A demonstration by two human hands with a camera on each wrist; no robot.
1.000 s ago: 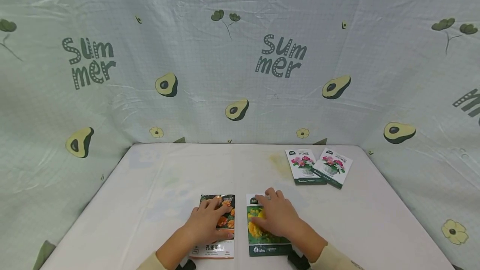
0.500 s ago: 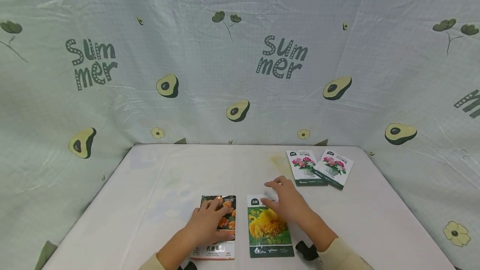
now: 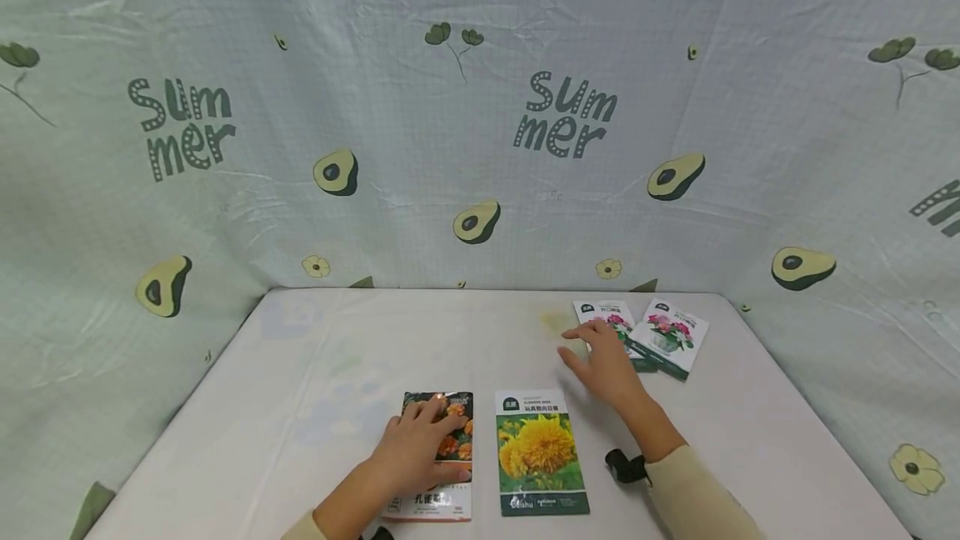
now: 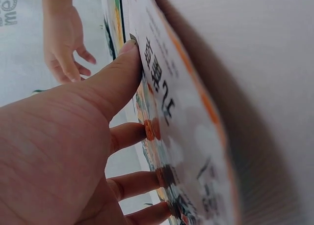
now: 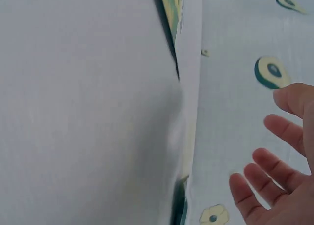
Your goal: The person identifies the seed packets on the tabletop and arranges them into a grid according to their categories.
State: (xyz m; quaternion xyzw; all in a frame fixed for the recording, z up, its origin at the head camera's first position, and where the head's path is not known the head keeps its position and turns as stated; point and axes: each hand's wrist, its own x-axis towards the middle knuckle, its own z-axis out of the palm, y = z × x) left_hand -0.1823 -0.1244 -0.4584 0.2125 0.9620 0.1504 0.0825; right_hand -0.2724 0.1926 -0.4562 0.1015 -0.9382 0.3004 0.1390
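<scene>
In the head view my left hand (image 3: 412, 448) rests with spread fingers on a seed packet (image 3: 438, 509) showing orange flowers. The left wrist view has the thumb and fingertips against the face of that packet (image 4: 169, 87). To its right lies a seed packet (image 3: 543, 457) with yellow flowers, untouched. My right hand (image 3: 609, 369) is raised beyond it, fingers spread and nothing held. It overlaps one pink-flower seed packet (image 3: 596, 309), whose lower part is partly hidden. Another pink-flower packet (image 3: 670, 336) lies tilted over that one's edge. The right wrist view shows the right hand (image 5: 279, 185) with parted, loosely bent fingers.
The packets lie on a white table (image 3: 360, 348). Behind it and at both sides hangs a pale sheet (image 3: 420, 123) printed with avocados and lettering. A black wrist device (image 3: 624, 467) sits at the right wrist.
My right hand has come off the yellow-flower packet and moved away and to the right, toward the pink-flower packets. The left hand has stayed on the orange-flower packet.
</scene>
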